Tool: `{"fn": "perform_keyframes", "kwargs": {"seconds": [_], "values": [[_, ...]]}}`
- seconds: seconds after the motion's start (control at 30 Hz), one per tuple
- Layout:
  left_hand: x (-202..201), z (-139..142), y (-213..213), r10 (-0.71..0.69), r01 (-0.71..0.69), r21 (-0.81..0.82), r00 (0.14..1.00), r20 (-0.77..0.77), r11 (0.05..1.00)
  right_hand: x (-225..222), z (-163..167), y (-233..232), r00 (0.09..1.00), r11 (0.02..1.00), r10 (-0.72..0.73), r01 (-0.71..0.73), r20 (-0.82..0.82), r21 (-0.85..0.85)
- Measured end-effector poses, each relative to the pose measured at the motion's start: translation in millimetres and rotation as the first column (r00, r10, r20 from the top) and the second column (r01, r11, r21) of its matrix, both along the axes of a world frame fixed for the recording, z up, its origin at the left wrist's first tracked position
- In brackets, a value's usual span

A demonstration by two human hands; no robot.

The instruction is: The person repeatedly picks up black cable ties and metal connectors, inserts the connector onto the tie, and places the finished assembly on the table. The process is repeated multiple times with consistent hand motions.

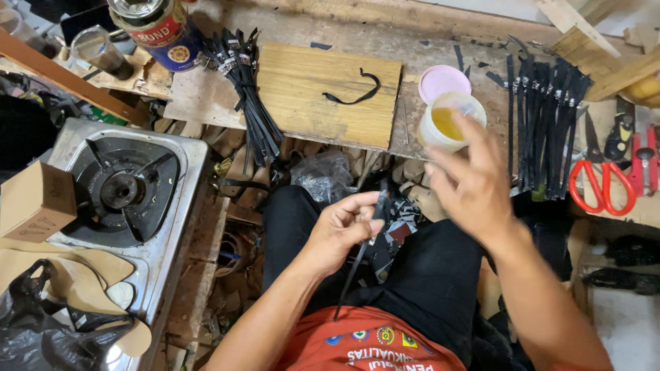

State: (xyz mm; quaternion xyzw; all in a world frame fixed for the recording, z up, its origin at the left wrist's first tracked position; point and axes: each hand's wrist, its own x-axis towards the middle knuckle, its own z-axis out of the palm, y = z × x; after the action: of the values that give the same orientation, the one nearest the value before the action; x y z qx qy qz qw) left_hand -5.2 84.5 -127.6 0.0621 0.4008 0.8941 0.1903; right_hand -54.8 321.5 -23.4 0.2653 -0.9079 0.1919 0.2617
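My left hand (342,230) pinches a thin black strap (363,247) that hangs down over my lap. My right hand (467,180) is raised with fingers spread and holds nothing, hovering just in front of an open plastic tub of yellow glue (450,118). The tub's pink lid (443,82) lies behind it on the workbench. A curled black strap (354,93) rests on a wooden board (316,96). One bundle of black straps (247,89) lies left of the board, and a row of them (546,117) lies to the right.
A gas stove (124,189) sits at the left with a cardboard box (34,199) on it. A glue tin (161,27) stands at the back left. Red-handled scissors (601,182) and pliers (643,161) lie at the right. Scraps fill the gap below the bench.
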Motion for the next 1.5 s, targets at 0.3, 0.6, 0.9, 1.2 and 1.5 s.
{"fn": "perform_keyframes", "kwargs": {"seconds": [0.3,0.6,0.9,1.2,1.5], "values": [[9.5,2.7,2.0,0.009,-0.008,-0.031,0.999,0.031,0.999,-72.7,9.3,26.2,0.875,0.901,-0.340,0.198,0.344,0.385],[-5.1,0.7,-12.4,0.056,-0.056,-0.020,0.998,-0.001,0.998,-33.8,9.0,25.9,0.959,0.994,0.009,0.023,0.284,-0.107],[-9.0,8.1,0.3,0.001,0.000,0.020,1.000,-0.021,1.000,31.7,-13.7,-30.6,0.958,0.956,0.288,-0.287,-0.002,-0.061],[2.3,22.9,-1.9,-0.071,0.071,0.080,0.997,-0.007,0.994,34.9,-22.6,-25.6,0.945,0.958,0.276,-0.256,-0.174,0.127],[7.9,23.5,-11.9,-0.200,0.207,0.219,0.978,-0.054,0.953,42.3,-16.8,-35.5,0.949,0.984,0.176,-0.163,-0.263,0.070]]}}
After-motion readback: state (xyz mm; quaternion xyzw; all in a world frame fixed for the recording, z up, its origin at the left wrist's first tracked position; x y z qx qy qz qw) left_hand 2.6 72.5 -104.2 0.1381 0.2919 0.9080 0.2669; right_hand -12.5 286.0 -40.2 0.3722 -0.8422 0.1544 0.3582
